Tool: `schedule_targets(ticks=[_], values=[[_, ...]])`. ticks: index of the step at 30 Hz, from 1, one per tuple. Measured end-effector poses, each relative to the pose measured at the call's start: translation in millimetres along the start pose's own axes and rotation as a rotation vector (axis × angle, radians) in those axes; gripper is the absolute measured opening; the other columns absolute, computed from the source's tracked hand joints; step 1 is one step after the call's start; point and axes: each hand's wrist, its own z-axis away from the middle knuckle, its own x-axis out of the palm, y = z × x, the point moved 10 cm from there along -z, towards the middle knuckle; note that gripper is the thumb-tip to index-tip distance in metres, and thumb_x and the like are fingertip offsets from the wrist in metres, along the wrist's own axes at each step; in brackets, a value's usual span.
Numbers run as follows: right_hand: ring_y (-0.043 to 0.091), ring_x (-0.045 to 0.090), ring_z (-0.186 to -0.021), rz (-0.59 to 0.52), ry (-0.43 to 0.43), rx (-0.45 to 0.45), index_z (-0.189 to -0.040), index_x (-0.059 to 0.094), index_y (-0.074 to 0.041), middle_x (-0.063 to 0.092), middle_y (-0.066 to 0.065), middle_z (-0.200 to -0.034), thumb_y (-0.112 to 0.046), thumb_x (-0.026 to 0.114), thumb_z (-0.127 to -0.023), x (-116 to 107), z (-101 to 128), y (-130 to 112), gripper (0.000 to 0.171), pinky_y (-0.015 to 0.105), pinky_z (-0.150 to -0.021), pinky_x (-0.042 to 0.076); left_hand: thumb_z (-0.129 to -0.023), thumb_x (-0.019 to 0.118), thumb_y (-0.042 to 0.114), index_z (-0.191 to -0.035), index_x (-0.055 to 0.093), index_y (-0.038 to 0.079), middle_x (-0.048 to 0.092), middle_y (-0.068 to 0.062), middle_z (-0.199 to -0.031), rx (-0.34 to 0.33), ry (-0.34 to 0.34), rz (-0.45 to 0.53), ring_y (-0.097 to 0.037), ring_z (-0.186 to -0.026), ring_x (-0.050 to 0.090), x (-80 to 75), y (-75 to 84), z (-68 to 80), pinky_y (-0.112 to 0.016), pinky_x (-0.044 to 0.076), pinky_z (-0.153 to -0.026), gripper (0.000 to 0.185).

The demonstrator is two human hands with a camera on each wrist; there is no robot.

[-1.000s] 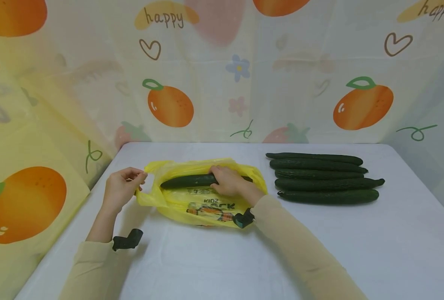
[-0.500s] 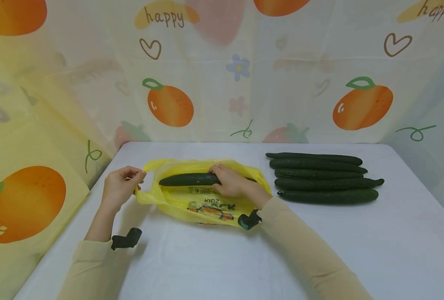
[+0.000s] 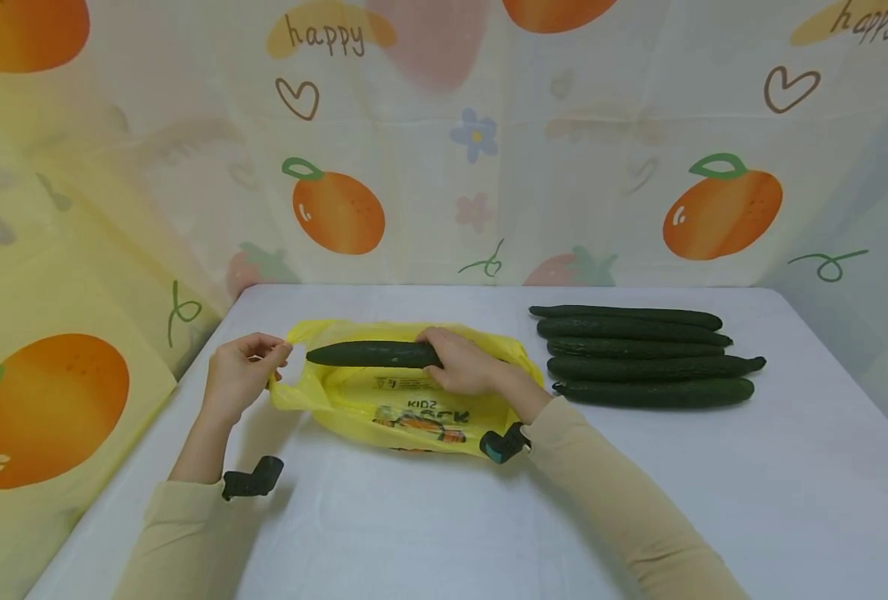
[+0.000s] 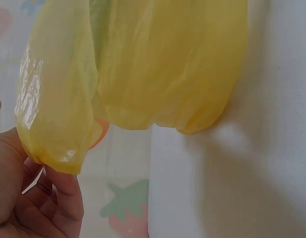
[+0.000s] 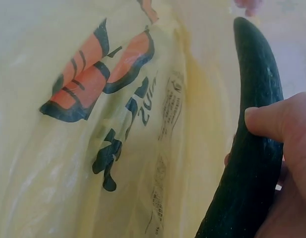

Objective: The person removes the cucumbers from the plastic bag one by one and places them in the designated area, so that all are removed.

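Observation:
My left hand (image 3: 240, 373) pinches the left corner of a yellow plastic bag (image 3: 357, 421) between thumb and fingertips. In the left wrist view the bag's handle loop (image 4: 58, 124) hangs from those fingers. Over the bag's open mouth, my right hand (image 3: 461, 363) grips a long dark green cucumber (image 3: 365, 354) near its middle. Its tapered end points left, just past the bag's rim, while the right part is hidden behind the hand. The right wrist view shows the thumb (image 5: 267, 121) laid across the cucumber, with the printed bag beside it.
Several more cucumbers (image 3: 646, 368) lie side by side on the white tabletop (image 3: 384, 533), to the right of the bag. Behind the table hangs a fruit-printed cloth (image 3: 564, 167). Dark camera mounts (image 3: 252, 479) stick out from both wrists.
The cucumber in my right hand has shifted left and risen slightly, its tip now overlapping the bag's left rim. My left hand keeps its pinch and has barely moved.

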Motion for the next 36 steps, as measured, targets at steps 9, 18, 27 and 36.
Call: schedule_targets(ticks=[9, 18, 27, 36], values=[[0.017, 0.048, -0.116, -0.078, 0.025, -0.039, -0.131, 0.038, -0.004, 0.048, 0.008, -0.128, -0.016, 0.053, -0.093, -5, 3, -3, 0.042, 0.031, -0.099, 0.040, -0.088, 0.060, 0.037, -0.095, 0.065, 0.004, 0.063, -0.008, -0.078, -0.006, -0.005, -0.018, -0.008, -0.055, 0.058, 1.6, 1.5, 0.6, -0.021, 0.050, -0.049, 0.034], [0.015, 0.050, -0.113, -0.122, 0.035, -0.082, -0.133, 0.040, -0.006, 0.048, 0.006, -0.130, -0.019, 0.054, -0.093, -13, 7, -16, 0.045, 0.029, -0.095, 0.042, -0.091, 0.058, 0.026, -0.097, 0.065, 0.003, 0.063, -0.007, -0.076, -0.014, 0.001, 0.001, -0.010, -0.056, 0.059, 5.0, 2.4, 0.0, -0.019, 0.047, -0.048, 0.025], [0.015, 0.053, -0.109, -0.100, 0.086, -0.115, -0.131, 0.046, -0.007, 0.053, 0.006, -0.127, -0.021, 0.059, -0.091, -23, 11, -30, 0.045, 0.029, -0.092, 0.045, -0.088, 0.055, 0.009, -0.098, 0.065, 0.003, 0.061, -0.010, -0.076, -0.007, 0.014, 0.000, -0.007, -0.053, 0.059, 5.7, 1.1, -1.1, -0.020, 0.045, -0.045, 0.016], [0.014, 0.057, -0.104, -0.086, 0.183, -0.171, -0.129, 0.050, -0.008, 0.057, 0.005, -0.124, -0.022, 0.061, -0.089, -41, 18, -45, 0.044, 0.025, -0.086, 0.048, -0.088, 0.060, 0.012, -0.093, 0.063, 0.000, 0.065, -0.007, -0.073, -0.002, 0.009, 0.011, -0.006, -0.054, 0.060, 7.9, 1.4, -2.0, -0.021, 0.048, -0.048, 0.014]])
